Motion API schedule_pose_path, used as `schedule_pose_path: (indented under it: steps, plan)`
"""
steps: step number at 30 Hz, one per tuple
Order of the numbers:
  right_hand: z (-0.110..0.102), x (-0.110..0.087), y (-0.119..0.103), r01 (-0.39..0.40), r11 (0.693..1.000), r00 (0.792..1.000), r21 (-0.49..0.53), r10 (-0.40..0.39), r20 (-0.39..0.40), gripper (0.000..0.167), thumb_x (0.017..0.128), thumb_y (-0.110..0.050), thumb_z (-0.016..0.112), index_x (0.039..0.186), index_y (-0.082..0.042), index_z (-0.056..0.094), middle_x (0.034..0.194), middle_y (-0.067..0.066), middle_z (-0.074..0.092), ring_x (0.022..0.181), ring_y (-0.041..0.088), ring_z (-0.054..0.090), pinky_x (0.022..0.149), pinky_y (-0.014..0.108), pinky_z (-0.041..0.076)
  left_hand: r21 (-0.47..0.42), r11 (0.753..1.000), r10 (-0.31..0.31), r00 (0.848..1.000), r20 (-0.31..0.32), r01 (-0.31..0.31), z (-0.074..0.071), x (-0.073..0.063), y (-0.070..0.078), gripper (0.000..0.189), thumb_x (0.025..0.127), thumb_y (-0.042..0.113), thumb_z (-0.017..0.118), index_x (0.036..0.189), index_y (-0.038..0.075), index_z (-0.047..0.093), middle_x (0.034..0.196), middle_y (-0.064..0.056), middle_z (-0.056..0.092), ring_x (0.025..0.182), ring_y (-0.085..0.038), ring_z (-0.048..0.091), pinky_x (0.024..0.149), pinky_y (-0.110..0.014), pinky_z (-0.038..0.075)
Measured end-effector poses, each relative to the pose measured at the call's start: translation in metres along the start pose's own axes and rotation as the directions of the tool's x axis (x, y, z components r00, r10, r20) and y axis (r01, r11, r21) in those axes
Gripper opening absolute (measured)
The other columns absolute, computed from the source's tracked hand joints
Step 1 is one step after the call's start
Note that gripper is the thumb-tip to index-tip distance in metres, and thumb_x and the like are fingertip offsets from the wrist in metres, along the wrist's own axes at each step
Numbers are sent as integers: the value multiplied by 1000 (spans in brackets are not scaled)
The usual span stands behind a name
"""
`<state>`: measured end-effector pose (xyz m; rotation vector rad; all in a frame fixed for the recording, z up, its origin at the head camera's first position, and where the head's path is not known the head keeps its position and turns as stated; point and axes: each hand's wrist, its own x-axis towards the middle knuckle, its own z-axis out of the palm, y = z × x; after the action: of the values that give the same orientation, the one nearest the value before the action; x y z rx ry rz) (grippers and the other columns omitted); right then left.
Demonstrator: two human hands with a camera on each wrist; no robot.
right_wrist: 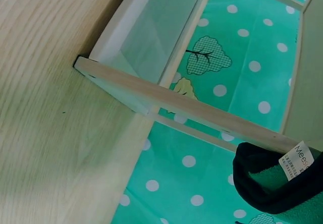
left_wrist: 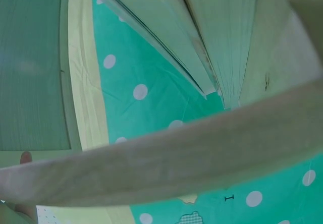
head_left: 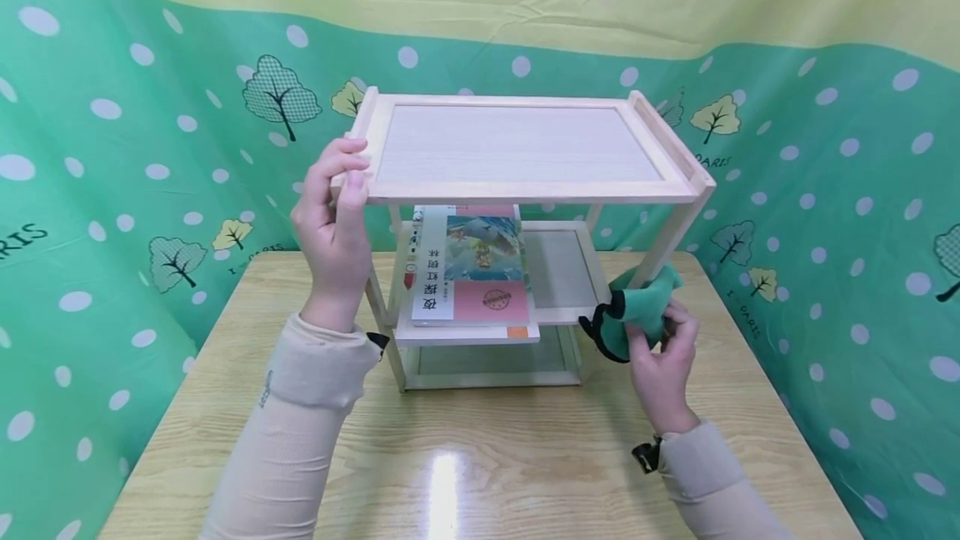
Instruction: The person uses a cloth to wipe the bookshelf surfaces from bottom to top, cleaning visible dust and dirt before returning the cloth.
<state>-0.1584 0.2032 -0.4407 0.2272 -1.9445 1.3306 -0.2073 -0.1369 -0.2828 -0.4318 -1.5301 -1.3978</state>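
Note:
A pale wooden three-tier shelf rack (head_left: 517, 190) stands on the table. My left hand (head_left: 337, 215) grips the left end of its top board, thumb at the front corner and fingers over the side rail; in the left wrist view only a fingertip (left_wrist: 26, 157) shows past the rail (left_wrist: 166, 168). Down at the right front leg (head_left: 667, 240), my right hand (head_left: 667, 361) pinches a green cloth (head_left: 641, 307) with a black border, bunched against the leg. A white label (right_wrist: 297, 160) shows on the cloth (right_wrist: 255, 181) in the right wrist view, where the hand is out of sight.
Books (head_left: 480, 273) with a pink and blue cover on top lie on the left of the middle tier, sticking out past its front edge. Below is the bottom tier (head_left: 487, 365). A green dotted curtain (head_left: 112, 190) hangs around the wood-grain table (head_left: 525, 465).

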Motion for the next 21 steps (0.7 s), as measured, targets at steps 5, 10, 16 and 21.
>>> schedule_pose_path:
  steps: [5, 10, 16, 21]
  plan:
    - [1, 6, -2, 44, 997, 999, 67, -43, -23, 39, 90, 11, 57, 122, 15, 35, 126, -16, 48, 108, 5, 51, 89, 19, 42, -14, 1000, -2, 1000, -8, 2, 1, 0, 0, 34, 88, 21, 50, 98, -9, 62, 118, -13, 68, 123, -21, 59, 99, -33, 55]
    - [2, 10, -6, 51, 993, 998, 106, -47, -41, 39, 90, 12, 57, 123, 14, 37, 123, -13, 50, 102, 5, 51, 86, 18, 43, -26, 1000, 6, 1000, -17, -7, 2, 0, 1, 32, 88, 19, 50, 98, -10, 61, 117, -16, 68, 122, -22, 59, 103, -36, 53]
    - [1, 18, -11, 75, 986, 995, 148, -64, -78, 39, 89, 12, 58, 122, 14, 38, 119, -11, 53, 99, 6, 53, 83, 18, 43, -24, 1000, 14, 1000, -11, -14, 2, 0, 1, 34, 88, 21, 51, 98, -10, 61, 117, -14, 68, 122, -23, 60, 102, -36, 54]
    - [2, 28, -17, 120, 974, 989, 191, -100, -113, 39, 87, 12, 60, 121, 16, 40, 119, -8, 55, 100, 9, 54, 83, 19, 45, -10, 1000, 19, 1000, -2, -19, 1, -1, 0, 37, 88, 24, 51, 98, -10, 61, 117, -11, 69, 122, -22, 60, 101, -35, 54]
